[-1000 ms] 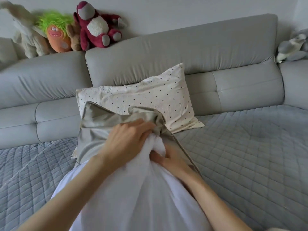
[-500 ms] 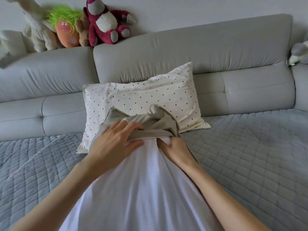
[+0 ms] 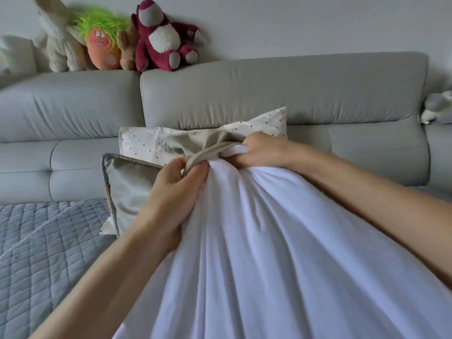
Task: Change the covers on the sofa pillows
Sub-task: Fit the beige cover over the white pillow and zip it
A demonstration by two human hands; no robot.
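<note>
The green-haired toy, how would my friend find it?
Look along the top of the grey sofa back, at the left. Plush toys sit in a row there. The green-haired toy has an orange smiling face, between a cream plush and a dark red bear.

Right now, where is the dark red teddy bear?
In the head view, the dark red teddy bear sits upper left, on top of the grey sofa backrest against the wall, right beside the green-haired orange plush toy.

We can read no text, labels, brand names, numbers or signs anywhere in this view; none of the fabrics, cushions or soft toys in the frame carries any legible lettering.
</note>
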